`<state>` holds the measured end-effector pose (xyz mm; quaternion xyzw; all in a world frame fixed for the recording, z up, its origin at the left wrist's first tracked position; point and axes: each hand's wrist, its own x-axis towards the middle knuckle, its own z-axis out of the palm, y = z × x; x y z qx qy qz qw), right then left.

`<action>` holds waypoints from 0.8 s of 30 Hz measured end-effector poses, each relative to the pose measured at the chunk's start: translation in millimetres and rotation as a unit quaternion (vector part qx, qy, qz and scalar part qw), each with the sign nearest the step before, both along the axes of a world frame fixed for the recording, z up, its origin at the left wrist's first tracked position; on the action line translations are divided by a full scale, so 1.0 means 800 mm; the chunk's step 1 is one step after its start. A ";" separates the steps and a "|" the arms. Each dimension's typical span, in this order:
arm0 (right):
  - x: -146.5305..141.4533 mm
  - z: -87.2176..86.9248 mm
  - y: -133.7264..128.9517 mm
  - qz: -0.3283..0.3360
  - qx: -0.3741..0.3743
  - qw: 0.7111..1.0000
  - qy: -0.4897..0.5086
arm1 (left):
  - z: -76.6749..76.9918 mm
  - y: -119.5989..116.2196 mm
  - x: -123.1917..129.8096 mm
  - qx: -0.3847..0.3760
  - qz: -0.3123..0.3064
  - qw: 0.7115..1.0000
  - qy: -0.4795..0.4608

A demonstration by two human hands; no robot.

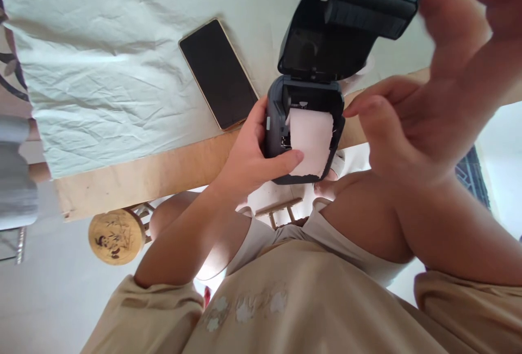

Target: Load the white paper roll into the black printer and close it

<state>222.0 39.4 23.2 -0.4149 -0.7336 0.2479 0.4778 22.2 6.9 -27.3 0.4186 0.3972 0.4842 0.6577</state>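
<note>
A dark grey portable receipt printer [273, 125] is held over the table's front edge, its lid [318, 44] swung up and back. Inside the lid shows a black roller with a small white gear at its end. A white paper roll [313, 136] sits in the printer's bay. My left hand [256, 153] grips the printer's left side, with the thumb resting on the paper. To the right, my right hand [420, 98] has its fingers spread; one fingertip is by the lid's right corner and another by the body's right side. Whether they touch is unclear.
A phone [218, 74] with a dark screen lies on the pale cloth [122, 82], left of the printer. The wooden table edge [163, 172] runs below the cloth. A round wooden stool [116, 237] stands at lower left. My legs are under the table edge.
</note>
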 end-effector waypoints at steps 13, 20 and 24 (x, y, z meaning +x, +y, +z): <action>0.009 -0.017 0.004 0.071 -0.143 0.984 -0.077 | 0.019 -0.008 0.001 -0.046 0.004 0.999 -0.029; 0.009 -0.018 0.009 0.106 -0.122 0.981 -0.103 | 0.018 -0.009 0.003 -0.045 0.014 0.999 -0.024; 0.009 -0.020 0.013 0.104 -0.148 0.976 -0.121 | 0.024 -0.006 0.010 -0.079 0.032 0.996 -0.036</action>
